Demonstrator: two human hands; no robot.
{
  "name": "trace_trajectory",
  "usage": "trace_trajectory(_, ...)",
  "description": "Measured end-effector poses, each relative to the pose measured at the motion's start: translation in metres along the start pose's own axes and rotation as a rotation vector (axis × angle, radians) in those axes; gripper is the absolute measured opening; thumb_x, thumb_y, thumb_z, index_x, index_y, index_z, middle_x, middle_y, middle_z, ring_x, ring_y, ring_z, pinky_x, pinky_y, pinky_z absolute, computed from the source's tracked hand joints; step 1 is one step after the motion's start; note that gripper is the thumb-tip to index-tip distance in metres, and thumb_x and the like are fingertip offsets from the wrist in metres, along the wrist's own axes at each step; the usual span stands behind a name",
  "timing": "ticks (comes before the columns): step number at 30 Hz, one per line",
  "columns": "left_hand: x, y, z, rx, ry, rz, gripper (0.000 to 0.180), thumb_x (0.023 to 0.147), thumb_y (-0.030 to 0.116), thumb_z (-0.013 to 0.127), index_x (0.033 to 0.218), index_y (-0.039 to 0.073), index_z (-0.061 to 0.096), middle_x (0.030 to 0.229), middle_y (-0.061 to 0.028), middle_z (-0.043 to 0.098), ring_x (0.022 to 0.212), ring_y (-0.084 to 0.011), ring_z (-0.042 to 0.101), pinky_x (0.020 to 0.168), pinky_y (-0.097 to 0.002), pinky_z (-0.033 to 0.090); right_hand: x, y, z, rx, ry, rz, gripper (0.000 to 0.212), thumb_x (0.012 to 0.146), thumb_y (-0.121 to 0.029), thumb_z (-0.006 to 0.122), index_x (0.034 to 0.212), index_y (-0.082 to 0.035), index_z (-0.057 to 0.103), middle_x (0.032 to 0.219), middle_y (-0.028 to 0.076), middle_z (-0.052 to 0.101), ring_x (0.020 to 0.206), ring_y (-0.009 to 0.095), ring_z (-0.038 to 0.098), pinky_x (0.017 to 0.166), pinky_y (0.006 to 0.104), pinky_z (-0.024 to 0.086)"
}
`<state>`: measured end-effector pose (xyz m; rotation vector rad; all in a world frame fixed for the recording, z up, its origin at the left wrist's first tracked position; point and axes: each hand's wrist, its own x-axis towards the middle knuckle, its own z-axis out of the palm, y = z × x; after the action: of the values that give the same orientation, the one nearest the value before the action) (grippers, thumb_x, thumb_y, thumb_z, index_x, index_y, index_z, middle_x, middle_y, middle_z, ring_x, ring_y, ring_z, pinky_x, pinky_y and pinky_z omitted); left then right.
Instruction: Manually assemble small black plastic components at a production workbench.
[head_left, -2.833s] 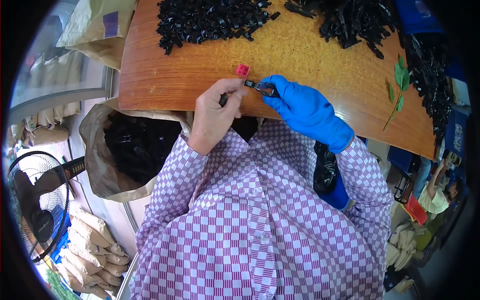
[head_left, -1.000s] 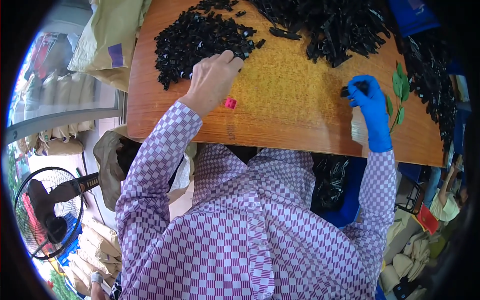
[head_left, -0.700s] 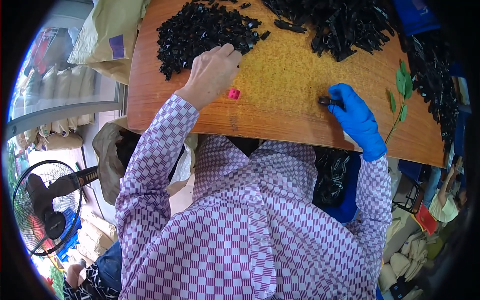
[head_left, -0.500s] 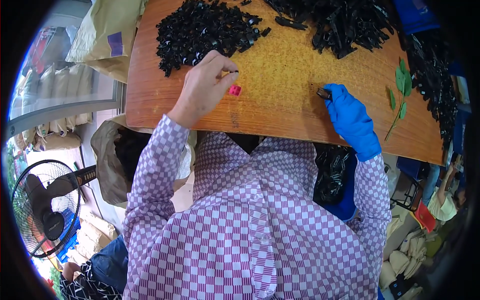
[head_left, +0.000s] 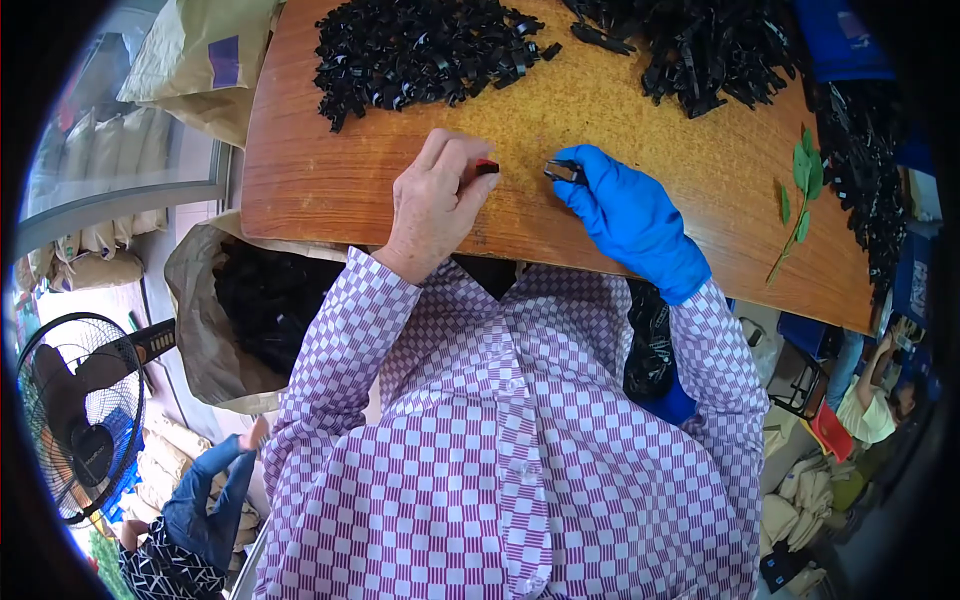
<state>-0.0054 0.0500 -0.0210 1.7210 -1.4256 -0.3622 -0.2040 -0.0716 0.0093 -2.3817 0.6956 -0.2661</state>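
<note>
My bare left hand (head_left: pixel 435 197) pinches a small red block (head_left: pixel 484 163) with a dark piece against it, above the wooden table (head_left: pixel 340 185). The fingers hide part of both. Facing it, my right hand (head_left: pixel 628 212) in a blue glove grips a small black plastic part (head_left: pixel 563 171) between thumb and fingers. A short gap separates the two held things. Beyond my left hand spreads a heap of small black plastic clips (head_left: pixel 420 55). Longer black plastic parts (head_left: pixel 715 55) are piled farther right.
A green leafy sprig (head_left: pixel 803 180) lies at the table's right. Left of my lap stands an open paper sack (head_left: pixel 197 325) with black parts inside. A black fan (head_left: pixel 80 415) is at far left. Another person (head_left: pixel 190 520) is at lower left, and one (head_left: pixel 868 408) at right.
The red block has gone from the tabletop into my left fingers. My right hand has moved left with its black part, bringing both hands close together. The view has shifted slightly.
</note>
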Motion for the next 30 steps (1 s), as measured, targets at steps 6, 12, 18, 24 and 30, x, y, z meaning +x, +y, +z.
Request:
trace_trajectory(6, -0.003, -0.002, -0.002, 0.042, 0.003, 0.022, 0.011, 0.082, 0.006, 0.072, 0.088, 0.004, 0.062, 0.09, -0.0068, 0.06, 0.075, -0.0222, 0.065, 0.062, -0.0315, 0.052, 0.019, -0.001, 0.015, -0.046, -0.015, -0.114, 0.033, 0.093, -0.028, 0.063, 0.12, -0.01, 0.056, 0.099, 0.015, 0.068, 0.084, 0.034, 0.066, 0.07, 0.0413, 0.053)
trace_trajectory(12, -0.003, -0.008, 0.0, 0.051, 0.004, 0.078, 0.011, 0.08, 0.005, 0.072, 0.086, 0.005, 0.062, 0.087, -0.0056, 0.061, 0.075, -0.0225, 0.065, 0.062, -0.0317, 0.052, 0.027, 0.001, 0.019, -0.137, -0.088, -0.175, 0.033, 0.094, -0.028, 0.063, 0.12, -0.009, 0.056, 0.1, 0.014, 0.067, 0.084, 0.034, 0.066, 0.069, 0.0409, 0.053)
trace_trajectory(18, 0.0, -0.008, -0.001, 0.032, -0.015, 0.071, 0.01, 0.081, 0.006, 0.071, 0.085, 0.006, 0.062, 0.084, -0.006, 0.061, 0.075, -0.0232, 0.064, 0.063, -0.0327, 0.052, 0.032, 0.004, 0.018, -0.136, -0.119, -0.18, 0.033, 0.094, -0.028, 0.062, 0.121, -0.01, 0.056, 0.099, 0.013, 0.067, 0.083, 0.033, 0.066, 0.067, 0.0406, 0.053)
trace_trajectory(24, 0.003, -0.016, -0.005, 0.02, -0.075, 0.106, 0.01, 0.081, 0.007, 0.071, 0.084, 0.006, 0.061, 0.083, -0.0067, 0.061, 0.075, -0.0247, 0.064, 0.063, -0.034, 0.051, 0.042, 0.005, 0.01, -0.403, -0.182, -0.377, 0.021, 0.091, -0.019, 0.061, 0.106, -0.005, 0.056, 0.079, 0.011, 0.058, 0.069, 0.029, 0.061, 0.059, 0.0411, 0.047)
trace_trajectory(30, 0.006, -0.02, -0.004, -0.004, -0.134, 0.136, 0.012, 0.079, 0.0, 0.07, 0.082, 0.004, 0.059, 0.079, -0.0082, 0.059, 0.07, -0.0253, 0.063, 0.06, -0.0344, 0.05, 0.046, -0.006, -0.007, -0.726, -0.179, -0.587, 0.012, 0.09, -0.016, 0.058, 0.091, -0.005, 0.052, 0.067, 0.008, 0.049, 0.062, 0.024, 0.057, 0.054, 0.0398, 0.043)
